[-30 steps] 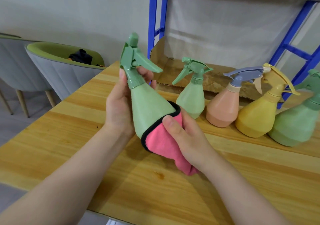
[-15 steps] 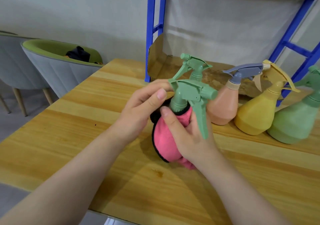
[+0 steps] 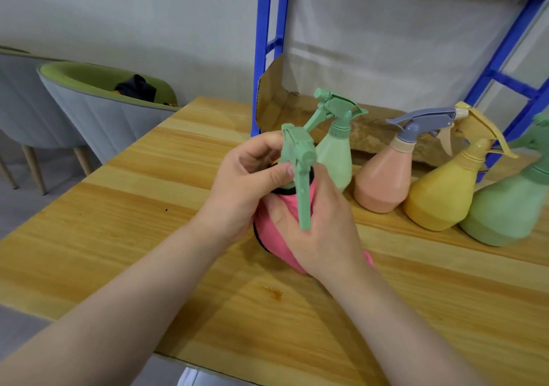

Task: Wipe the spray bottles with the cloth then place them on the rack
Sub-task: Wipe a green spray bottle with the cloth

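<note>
I hold a green spray bottle (image 3: pixel 300 162) upright over the table, its trigger pointing down toward me. A pink cloth (image 3: pixel 282 237) with a black edge wraps its body, which is hidden. My right hand (image 3: pixel 323 228) grips the cloth around the bottle. My left hand (image 3: pixel 246 183) pinches the bottle's neck just under the spray head. Behind stand a light green bottle (image 3: pixel 334 154), a peach bottle (image 3: pixel 383 177) with a blue-grey head, a yellow bottle (image 3: pixel 439 195) and a green bottle (image 3: pixel 511 207) at the right edge.
The wooden table (image 3: pixel 148 222) runs to a near edge at the bottom. A blue metal rack (image 3: pixel 264 44) stands behind the bottles with a cardboard sheet (image 3: pixel 285 103) on its lowest shelf. Grey-green chairs (image 3: pixel 89 112) sit at the left.
The bottle went from tilted with its head up-left to upright, and the cloth moved up to cover its whole body. Since half a second ago the spray head turned so the trigger faces me.
</note>
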